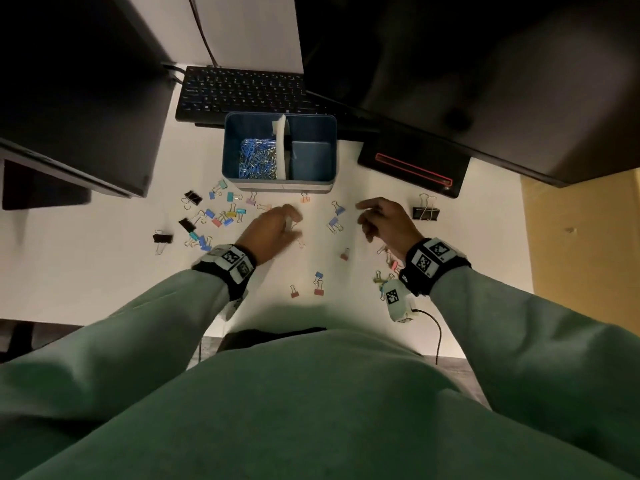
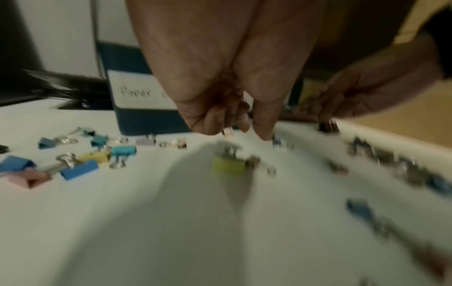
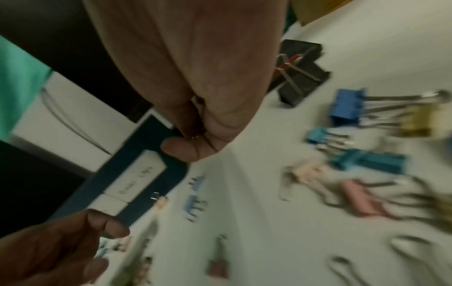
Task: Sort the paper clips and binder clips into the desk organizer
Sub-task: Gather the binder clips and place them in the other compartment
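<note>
Paper clips (image 1: 258, 159) fill the organizer (image 1: 313, 121)'s left bin; binder clips (image 1: 214, 216) remain scattered before it, right bin bare. Left hand (image 1: 273, 230) curled, right hand (image 1: 386, 221) curled; what either grasps, I cannot tell.

binder clips (image 1: 214, 216) before organizer (image 1: 330, 150); keyboard (image 1: 242, 91) behind.

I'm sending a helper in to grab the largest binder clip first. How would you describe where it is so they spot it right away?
Start at the blue desk organizer in the middle of the white desk. Look toward the near right, past the right hand: the big black binder clip lies alone there, its silver wire handles pointing away from the person. The clips nearest it are small and coloured.
</note>
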Demonstrator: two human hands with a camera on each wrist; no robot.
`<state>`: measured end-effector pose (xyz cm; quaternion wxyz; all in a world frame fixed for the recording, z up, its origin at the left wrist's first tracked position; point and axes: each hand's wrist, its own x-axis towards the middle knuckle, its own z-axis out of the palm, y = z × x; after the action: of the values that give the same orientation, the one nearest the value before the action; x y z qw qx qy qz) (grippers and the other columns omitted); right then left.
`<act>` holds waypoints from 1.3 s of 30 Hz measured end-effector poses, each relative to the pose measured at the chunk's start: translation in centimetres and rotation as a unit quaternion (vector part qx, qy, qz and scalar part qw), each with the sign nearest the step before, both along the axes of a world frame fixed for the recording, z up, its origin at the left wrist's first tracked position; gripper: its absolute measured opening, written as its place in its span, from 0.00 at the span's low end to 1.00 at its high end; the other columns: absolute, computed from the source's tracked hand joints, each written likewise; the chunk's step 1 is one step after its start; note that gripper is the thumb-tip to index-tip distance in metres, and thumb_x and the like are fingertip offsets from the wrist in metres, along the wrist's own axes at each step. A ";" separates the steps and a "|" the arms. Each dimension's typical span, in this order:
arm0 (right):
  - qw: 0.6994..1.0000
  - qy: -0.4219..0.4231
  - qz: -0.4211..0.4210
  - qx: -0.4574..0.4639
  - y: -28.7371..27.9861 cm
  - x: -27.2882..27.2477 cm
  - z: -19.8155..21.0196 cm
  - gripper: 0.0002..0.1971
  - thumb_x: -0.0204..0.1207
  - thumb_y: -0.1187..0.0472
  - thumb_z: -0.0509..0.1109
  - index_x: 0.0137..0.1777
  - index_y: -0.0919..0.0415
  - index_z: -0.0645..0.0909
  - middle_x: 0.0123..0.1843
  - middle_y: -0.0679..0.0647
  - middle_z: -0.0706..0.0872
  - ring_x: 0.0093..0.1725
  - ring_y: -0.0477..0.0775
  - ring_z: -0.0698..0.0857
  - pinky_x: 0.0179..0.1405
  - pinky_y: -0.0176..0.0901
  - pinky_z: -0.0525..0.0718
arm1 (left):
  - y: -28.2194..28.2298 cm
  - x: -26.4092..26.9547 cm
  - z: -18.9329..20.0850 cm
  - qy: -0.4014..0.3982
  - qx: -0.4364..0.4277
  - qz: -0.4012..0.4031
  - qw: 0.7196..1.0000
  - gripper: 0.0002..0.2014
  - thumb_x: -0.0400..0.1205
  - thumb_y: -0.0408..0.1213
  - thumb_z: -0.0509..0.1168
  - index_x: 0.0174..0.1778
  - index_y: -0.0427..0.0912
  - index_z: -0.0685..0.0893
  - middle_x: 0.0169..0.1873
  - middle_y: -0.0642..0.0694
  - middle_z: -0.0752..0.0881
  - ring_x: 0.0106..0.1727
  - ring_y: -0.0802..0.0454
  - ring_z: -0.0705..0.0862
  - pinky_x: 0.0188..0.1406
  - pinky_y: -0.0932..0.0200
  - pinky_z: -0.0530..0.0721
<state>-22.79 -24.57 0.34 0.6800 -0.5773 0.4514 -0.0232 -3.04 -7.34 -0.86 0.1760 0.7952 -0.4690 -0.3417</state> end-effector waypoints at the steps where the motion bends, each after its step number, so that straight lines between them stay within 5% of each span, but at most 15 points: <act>1: 0.999 -0.027 0.004 0.017 0.1 1.1 0.9 0.12 0.84 0.74 0.55 0.60 0.71 0.79 0.41 0.60 0.83 0.35 0.52 0.80 0.30 0.41 0.81 | -0.1 0.5 1.1 0.012 -0.024 0.035 0.999 0.07 0.83 0.39 0.66 0.55 0.45 0.78 0.37 0.51 0.83 0.34 0.58 0.79 0.35 0.68 0.74; 5: 0.994 -0.099 0.049 0.018 0.8 8.6 5.3 0.09 0.83 0.71 0.59 0.56 0.69 0.81 0.39 0.58 0.82 0.35 0.50 0.81 0.29 0.37 0.81 | -1.6 5.0 5.1 0.034 -0.115 0.184 0.976 0.03 0.84 0.31 0.59 0.50 0.41 0.77 0.42 0.50 0.82 0.39 0.59 0.81 0.36 0.78 0.77; 8: 0.995 -0.070 0.062 -0.028 1.3 15.9 7.1 0.10 0.84 0.74 0.56 0.48 0.69 0.79 0.33 0.58 0.79 0.28 0.50 0.80 0.21 0.35 0.80 | -3.7 8.8 5.7 0.039 -0.114 0.238 0.964 0.08 0.80 0.29 0.58 0.53 0.42 0.75 0.45 0.43 0.84 0.47 0.42 0.85 0.50 0.50 0.86; 10: 0.996 -0.035 0.074 -0.027 1.7 19.9 6.7 0.15 0.85 0.74 0.51 0.43 0.70 0.77 0.28 0.60 0.80 0.22 0.51 0.82 0.18 0.36 0.81 | -4.6 10.3 5.5 0.054 -0.077 0.224 0.970 0.12 0.79 0.30 0.58 0.58 0.39 0.73 0.50 0.36 0.85 0.52 0.38 0.85 0.57 0.41 0.83; 12: 0.988 0.017 0.135 -0.076 2.2 22.0 5.6 0.12 0.84 0.72 0.53 0.54 0.73 0.79 0.37 0.64 0.86 0.35 0.56 0.88 0.35 0.43 0.89 | -4.9 10.3 5.8 0.047 -0.036 0.197 0.979 0.16 0.81 0.29 0.57 0.65 0.34 0.68 0.56 0.31 0.84 0.55 0.35 0.84 0.58 0.45 0.80; 14: 0.949 0.101 0.223 -0.199 2.6 22.2 4.6 0.14 0.82 0.70 0.57 0.64 0.71 0.78 0.56 0.66 0.86 0.56 0.63 0.85 0.59 0.53 0.84 | -4.5 9.7 5.9 0.020 -0.030 0.179 0.983 0.20 0.82 0.27 0.55 0.71 0.34 0.64 0.61 0.28 0.82 0.59 0.35 0.82 0.58 0.49 0.77; 16: 0.937 0.091 0.243 -0.232 3.1 20.7 4.3 0.16 0.83 0.68 0.57 0.67 0.65 0.77 0.57 0.61 0.83 0.55 0.59 0.82 0.60 0.53 0.81 | -3.3 8.5 6.0 0.016 -0.090 0.188 0.978 0.23 0.80 0.24 0.56 0.73 0.37 0.66 0.65 0.33 0.80 0.63 0.40 0.80 0.63 0.53 0.76; 18: 0.966 0.002 0.190 -0.175 3.1 18.1 4.5 0.16 0.83 0.69 0.58 0.68 0.59 0.76 0.57 0.56 0.83 0.54 0.54 0.82 0.58 0.51 0.83 | -1.8 6.2 5.5 0.001 -0.176 0.195 0.965 0.20 0.78 0.22 0.57 0.66 0.40 0.73 0.60 0.39 0.81 0.58 0.47 0.81 0.60 0.56 0.79; 21: 0.990 -0.094 0.052 -0.092 1.4 11.0 4.4 0.15 0.82 0.72 0.59 0.60 0.55 0.79 0.49 0.56 0.87 0.44 0.56 0.88 0.45 0.51 0.89 | 0.2 0.4 3.6 0.004 -0.140 0.037 0.989 0.10 0.81 0.31 0.63 0.58 0.44 0.79 0.49 0.46 0.79 0.44 0.52 0.80 0.47 0.58 0.80; 23: 0.987 -0.020 0.037 -0.155 0.3 5.1 4.1 0.12 0.82 0.70 0.58 0.56 0.54 0.80 0.45 0.56 0.88 0.37 0.53 0.88 0.33 0.46 0.86 | 1.8 -3.2 1.7 0.037 -0.021 -0.149 0.988 0.13 0.80 0.42 0.69 0.59 0.48 0.79 0.52 0.46 0.77 0.46 0.52 0.79 0.50 0.57 0.79; 25: 0.950 0.111 0.082 -0.279 -0.9 -1.2 2.7 0.08 0.81 0.66 0.63 0.55 0.57 0.81 0.47 0.57 0.87 0.37 0.52 0.86 0.36 0.44 0.85 | 2.8 -5.0 -0.5 -0.008 0.044 -0.290 0.956 0.15 0.79 0.47 0.70 0.59 0.47 0.79 0.53 0.44 0.76 0.52 0.47 0.78 0.53 0.54 0.78; 27: 0.892 0.228 0.144 -0.363 -1.4 -6.5 1.3 0.09 0.78 0.59 0.69 0.57 0.58 0.79 0.55 0.58 0.83 0.45 0.58 0.85 0.46 0.50 0.85 | 3.3 -5.2 -1.7 -0.044 0.049 -0.308 0.949 0.14 0.78 0.41 0.69 0.58 0.43 0.80 0.55 0.42 0.76 0.55 0.44 0.78 0.54 0.54 0.78; 29: 0.866 0.298 0.163 -0.366 -1.5 -10.2 0.0 0.19 0.76 0.53 0.72 0.63 0.59 0.75 0.61 0.61 0.75 0.49 0.65 0.84 0.47 0.53 0.83 | 3.1 -4.9 -1.9 -0.058 0.034 -0.268 0.961 0.12 0.78 0.37 0.68 0.58 0.44 0.79 0.55 0.42 0.75 0.54 0.45 0.77 0.52 0.51 0.82; 33: 0.881 0.333 0.165 -0.292 -0.3 -12.5 -1.8 0.34 0.70 0.50 0.79 0.70 0.62 0.67 0.65 0.66 0.68 0.52 0.70 0.83 0.53 0.56 0.84 | 0.8 -6.6 -1.4 -0.084 -0.043 -0.238 0.967 0.16 0.79 0.40 0.66 0.63 0.44 0.78 0.57 0.42 0.74 0.58 0.45 0.75 0.60 0.48 0.79; 39: 0.898 0.300 0.126 -0.297 0.8 -10.9 -3.0 0.21 0.78 0.61 0.71 0.67 0.64 0.68 0.64 0.66 0.69 0.48 0.73 0.84 0.45 0.53 0.82 | -3.8 -13.5 -2.6 -0.159 -0.052 -0.379 0.910 0.30 0.81 0.45 0.65 0.80 0.54 0.66 0.80 0.42 0.62 0.78 0.40 0.64 0.74 0.41 0.69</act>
<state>-33.70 -23.74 -2.66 0.3069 -0.7839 0.5297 0.1036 -16.58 -11.09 -3.48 -0.0024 0.5911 -0.7739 -0.2272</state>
